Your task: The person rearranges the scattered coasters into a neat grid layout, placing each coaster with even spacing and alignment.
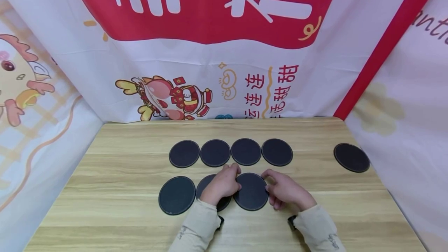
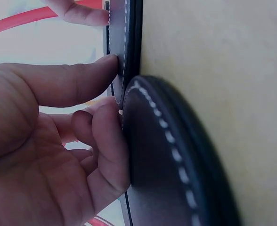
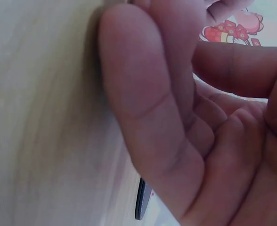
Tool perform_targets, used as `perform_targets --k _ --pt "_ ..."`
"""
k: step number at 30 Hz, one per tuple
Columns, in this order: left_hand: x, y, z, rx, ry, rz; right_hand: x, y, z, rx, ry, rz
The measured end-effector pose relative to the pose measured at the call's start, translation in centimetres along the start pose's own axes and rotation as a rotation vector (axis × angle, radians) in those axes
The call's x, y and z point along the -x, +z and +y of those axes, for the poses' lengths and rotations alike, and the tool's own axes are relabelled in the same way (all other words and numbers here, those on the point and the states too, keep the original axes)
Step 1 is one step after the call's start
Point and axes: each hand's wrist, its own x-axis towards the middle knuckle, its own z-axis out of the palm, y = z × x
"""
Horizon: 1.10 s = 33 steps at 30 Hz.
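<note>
On the wooden table, both hands hold a round black coaster from its two sides. It lies flat at the right end of the front row. My left hand has its thumb on the coaster's left edge, its other fingers bent. Its wrist partly covers the neighbouring coaster, whose stitched rim is close in the left wrist view. My right hand meets the held coaster's right edge with thumb and index finger. The right wrist view is mostly filled by that hand's fingers, low over the wood.
Another coaster ends the front row at left. Behind runs a row of several touching coasters. One lone coaster lies at the table's right edge. Printed white cloth hangs behind and beside the wooden table.
</note>
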Motion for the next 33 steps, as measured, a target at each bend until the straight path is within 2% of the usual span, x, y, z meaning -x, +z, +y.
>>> perform_targets --k 8,28,33 --pt "0.0 -0.2 0.4 -0.013 0.002 0.002 0.0 -0.8 -0.1 0.053 0.011 0.043" --pt "-0.2 -0.4 0.8 -0.023 0.023 0.000 0.4 -1.7 0.0 0.072 0.029 0.067" --pt "-0.3 -0.3 0.9 -0.027 0.023 -0.001 0.7 -2.1 0.1 0.062 0.007 0.067"
